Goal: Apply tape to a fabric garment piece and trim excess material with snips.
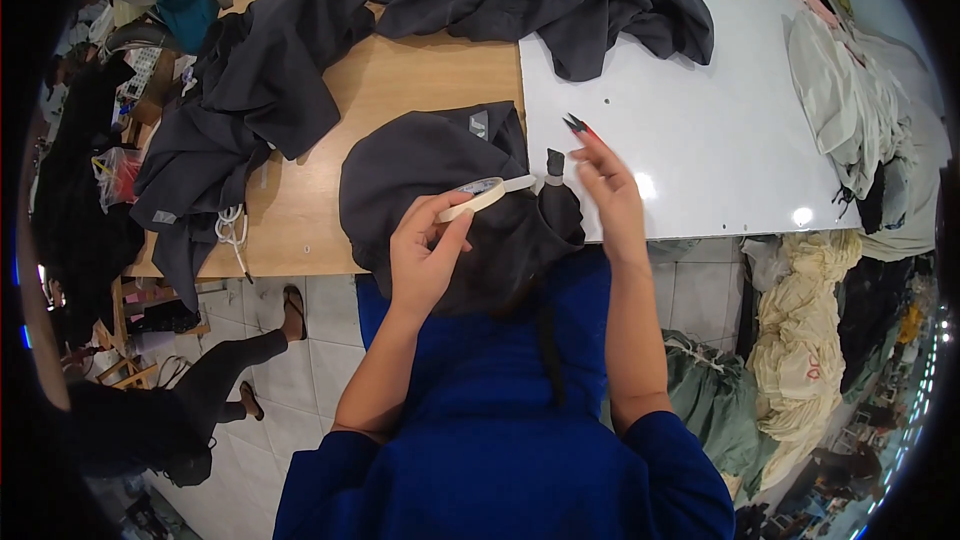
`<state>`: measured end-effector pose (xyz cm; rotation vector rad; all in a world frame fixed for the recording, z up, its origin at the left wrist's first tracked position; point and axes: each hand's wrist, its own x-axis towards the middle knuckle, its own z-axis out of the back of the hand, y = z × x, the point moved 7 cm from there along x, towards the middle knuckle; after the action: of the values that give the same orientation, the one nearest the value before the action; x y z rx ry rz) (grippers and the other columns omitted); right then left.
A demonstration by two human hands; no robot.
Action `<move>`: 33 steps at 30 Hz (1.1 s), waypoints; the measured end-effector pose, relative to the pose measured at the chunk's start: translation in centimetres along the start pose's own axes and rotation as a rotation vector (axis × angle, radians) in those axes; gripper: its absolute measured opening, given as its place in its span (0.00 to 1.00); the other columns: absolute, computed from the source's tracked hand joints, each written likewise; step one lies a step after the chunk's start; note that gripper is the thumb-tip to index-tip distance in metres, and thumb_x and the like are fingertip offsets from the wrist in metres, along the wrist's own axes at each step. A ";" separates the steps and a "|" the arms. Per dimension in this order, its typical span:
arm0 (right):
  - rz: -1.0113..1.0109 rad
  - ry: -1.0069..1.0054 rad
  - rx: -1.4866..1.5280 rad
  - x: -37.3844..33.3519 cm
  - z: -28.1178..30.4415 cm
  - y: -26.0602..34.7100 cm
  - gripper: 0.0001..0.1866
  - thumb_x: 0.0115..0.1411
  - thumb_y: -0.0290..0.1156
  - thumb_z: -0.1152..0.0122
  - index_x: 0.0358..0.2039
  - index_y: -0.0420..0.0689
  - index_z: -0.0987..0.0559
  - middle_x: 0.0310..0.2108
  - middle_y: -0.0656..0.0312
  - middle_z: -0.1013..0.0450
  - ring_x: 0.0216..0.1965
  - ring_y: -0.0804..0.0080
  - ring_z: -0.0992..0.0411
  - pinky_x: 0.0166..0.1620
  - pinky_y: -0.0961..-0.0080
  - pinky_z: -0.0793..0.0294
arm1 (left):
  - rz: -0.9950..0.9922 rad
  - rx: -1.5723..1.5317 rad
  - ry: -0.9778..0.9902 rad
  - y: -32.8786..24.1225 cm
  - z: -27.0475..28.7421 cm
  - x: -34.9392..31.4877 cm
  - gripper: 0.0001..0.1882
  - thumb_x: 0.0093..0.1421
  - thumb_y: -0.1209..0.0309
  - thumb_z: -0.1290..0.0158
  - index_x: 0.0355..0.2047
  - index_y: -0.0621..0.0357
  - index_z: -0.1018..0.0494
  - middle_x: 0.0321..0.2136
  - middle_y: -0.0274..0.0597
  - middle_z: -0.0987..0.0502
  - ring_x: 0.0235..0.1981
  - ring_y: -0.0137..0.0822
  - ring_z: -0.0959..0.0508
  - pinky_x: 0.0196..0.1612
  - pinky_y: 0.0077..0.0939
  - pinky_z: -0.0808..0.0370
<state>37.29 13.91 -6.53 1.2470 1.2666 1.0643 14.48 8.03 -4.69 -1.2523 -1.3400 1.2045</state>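
My left hand (425,252) is closed round a roll of cream tape (487,200), and a short pale strip sticks out from it to the right. Under that hand a dark grey garment (400,165) lies bunched at the table's near edge, with a small light patch near its top. A gathered end of the cloth (556,162) stands up just right of the strip, a pale band around its base. In my right hand (614,202) are small red-handled thread snips (580,128), dark tips pointing up and left. This hand is apart from the garment.
More dark grey garments lie on the wooden table (430,75) at the left and back. The white board (680,160) forms its right part. White cloth (830,100) is heaped far right, cream cloth (805,340) below. A person (150,410) is at lower left.
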 end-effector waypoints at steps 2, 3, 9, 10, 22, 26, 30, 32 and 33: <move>0.213 -0.209 -0.451 1.2 2.4 1.3 0.19 0.55 0.32 0.39 0.48 0.42 0.25 0.40 0.61 0.28 0.40 0.73 0.32 0.43 0.77 0.32 | -0.002 -0.042 -0.033 0.0 0.2 -0.1 0.11 0.58 0.79 0.49 0.42 0.65 0.26 0.36 0.38 0.28 0.26 0.22 0.27 0.28 0.13 0.29; 0.215 -0.213 -0.452 1.9 3.1 0.3 0.19 0.55 0.32 0.39 0.48 0.42 0.25 0.40 0.61 0.28 0.40 0.73 0.32 0.43 0.77 0.32 | -0.004 -0.044 -0.028 0.1 0.1 -0.3 0.11 0.58 0.79 0.49 0.42 0.65 0.26 0.36 0.38 0.28 0.26 0.22 0.27 0.28 0.13 0.29; 0.483 -0.239 -1.064 2.0 2.8 -1.4 0.10 0.50 0.30 0.37 0.33 0.42 0.24 0.36 0.59 0.29 0.37 0.58 0.32 0.40 0.66 0.32 | 0.002 -0.044 -0.036 -0.3 0.3 -0.5 0.11 0.59 0.80 0.50 0.43 0.67 0.27 0.36 0.38 0.29 0.25 0.22 0.28 0.30 0.13 0.30; 0.484 -0.236 -1.063 2.0 2.9 -1.5 0.10 0.50 0.30 0.37 0.33 0.42 0.24 0.36 0.59 0.29 0.37 0.58 0.32 0.40 0.66 0.32 | -0.009 -0.050 -0.028 -0.6 0.1 -0.5 0.11 0.59 0.80 0.50 0.43 0.67 0.27 0.35 0.38 0.29 0.25 0.22 0.28 0.30 0.13 0.29; -0.522 0.213 0.468 -9.8 -2.2 -0.6 0.18 0.67 0.37 0.61 0.52 0.40 0.35 0.25 0.67 0.39 0.14 0.87 0.49 0.16 0.89 0.52 | -0.055 -0.050 -0.015 -0.5 0.1 -0.9 0.11 0.57 0.81 0.49 0.42 0.65 0.27 0.38 0.40 0.29 0.27 0.23 0.26 0.29 0.12 0.28; -0.504 0.188 0.456 -9.6 -3.7 -1.1 0.17 0.68 0.36 0.61 0.50 0.40 0.34 0.26 0.66 0.38 0.14 0.88 0.50 0.16 0.91 0.52 | -0.060 -0.020 -0.003 -0.9 -0.2 -1.2 0.11 0.57 0.81 0.49 0.42 0.65 0.27 0.38 0.40 0.29 0.27 0.23 0.26 0.29 0.12 0.28; -0.468 0.125 0.481 -8.5 -4.2 -1.2 0.16 0.68 0.36 0.60 0.48 0.39 0.33 0.27 0.65 0.36 0.14 0.89 0.50 0.16 0.91 0.52 | -0.044 -0.014 0.005 -1.3 -0.5 -1.5 0.11 0.58 0.81 0.51 0.43 0.68 0.28 0.36 0.39 0.30 0.26 0.22 0.28 0.30 0.13 0.29; -0.481 0.137 0.464 -8.3 -4.3 -1.2 0.16 0.68 0.36 0.60 0.47 0.39 0.33 0.27 0.65 0.36 0.14 0.89 0.50 0.16 0.91 0.52 | -0.048 -0.010 0.000 -1.4 -0.4 -1.7 0.11 0.58 0.81 0.51 0.43 0.68 0.28 0.36 0.40 0.30 0.26 0.22 0.28 0.30 0.13 0.29; -0.495 0.146 0.445 -8.3 -4.3 -1.3 0.15 0.68 0.36 0.60 0.47 0.39 0.33 0.27 0.65 0.36 0.14 0.89 0.50 0.17 0.92 0.52 | -0.049 -0.008 -0.003 -1.4 -0.3 -1.8 0.11 0.58 0.81 0.51 0.42 0.68 0.28 0.36 0.40 0.30 0.26 0.22 0.28 0.30 0.13 0.29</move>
<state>32.39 5.80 -6.75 1.0942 1.8763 0.5342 14.75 6.28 -3.29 -1.2174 -1.3712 1.1686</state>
